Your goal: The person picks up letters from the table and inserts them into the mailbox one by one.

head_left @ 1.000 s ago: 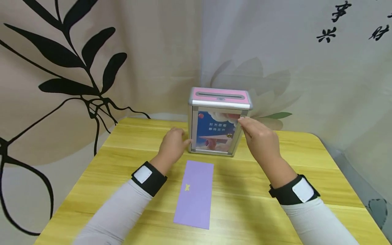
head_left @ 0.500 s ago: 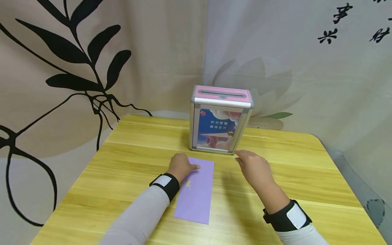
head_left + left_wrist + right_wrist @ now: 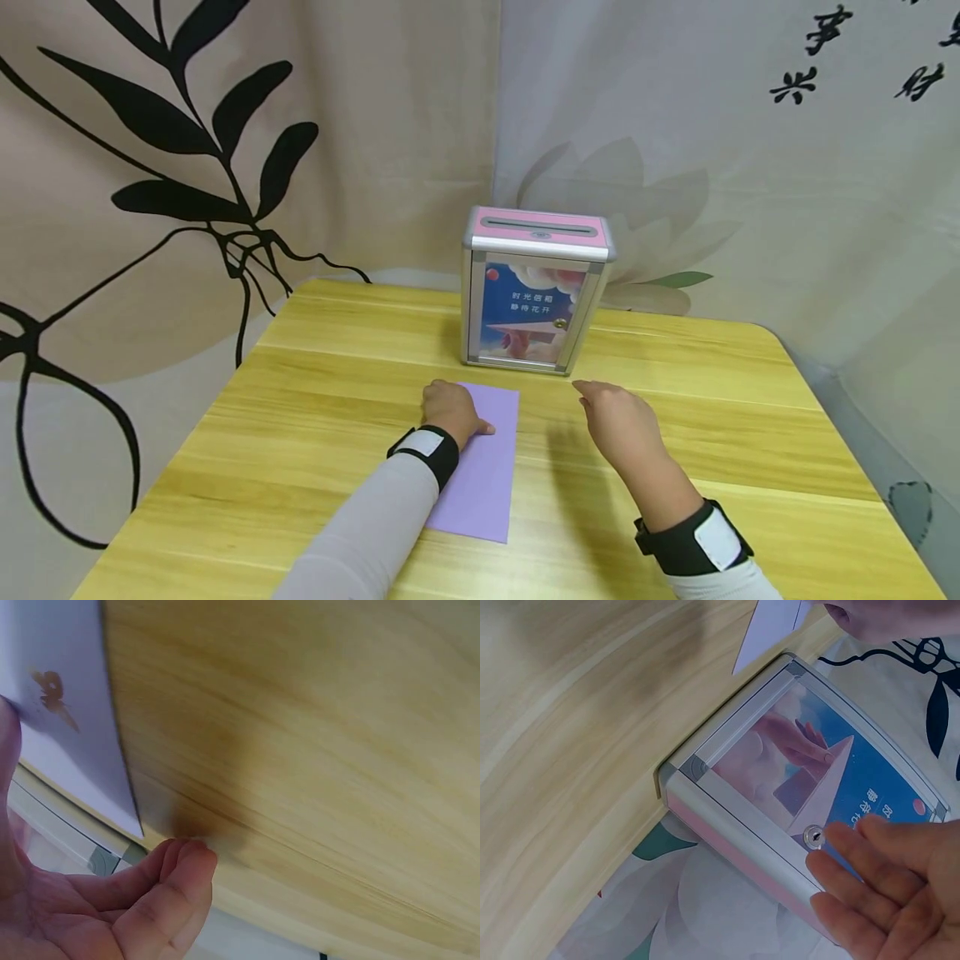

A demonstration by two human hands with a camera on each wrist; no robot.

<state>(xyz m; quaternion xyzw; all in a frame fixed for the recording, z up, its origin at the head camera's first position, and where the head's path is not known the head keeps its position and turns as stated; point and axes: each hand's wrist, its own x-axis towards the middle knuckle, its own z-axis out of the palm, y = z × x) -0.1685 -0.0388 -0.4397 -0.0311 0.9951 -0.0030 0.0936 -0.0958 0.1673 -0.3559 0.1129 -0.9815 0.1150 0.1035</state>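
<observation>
A lilac envelope (image 3: 483,487) lies flat on the table before the box. My left hand (image 3: 450,410) is at its upper left edge, thumb stretched over the paper. In the left wrist view, the fingertips (image 3: 196,851) bend down beside the envelope's corner; whether they touch it I cannot tell. A gold butterfly mark (image 3: 52,694) shows on the envelope. My right hand (image 3: 621,425) hovers over the table, just in front of the box's right corner, fingers loosely bent and holding nothing. The silver-framed letter box (image 3: 528,312) stands upright with its door closed; its keyhole lock (image 3: 814,837) shows near the right hand.
The box's pink top has a long slot (image 3: 538,227). A yellow wood-grain table (image 3: 300,433) bears everything. Behind it hangs a pale cloth backdrop (image 3: 405,150) with printed black leaves and characters, close to the box's back.
My left hand has come down from beside the box onto the envelope's upper left part. The right hand has left the box's front and dropped lower toward me.
</observation>
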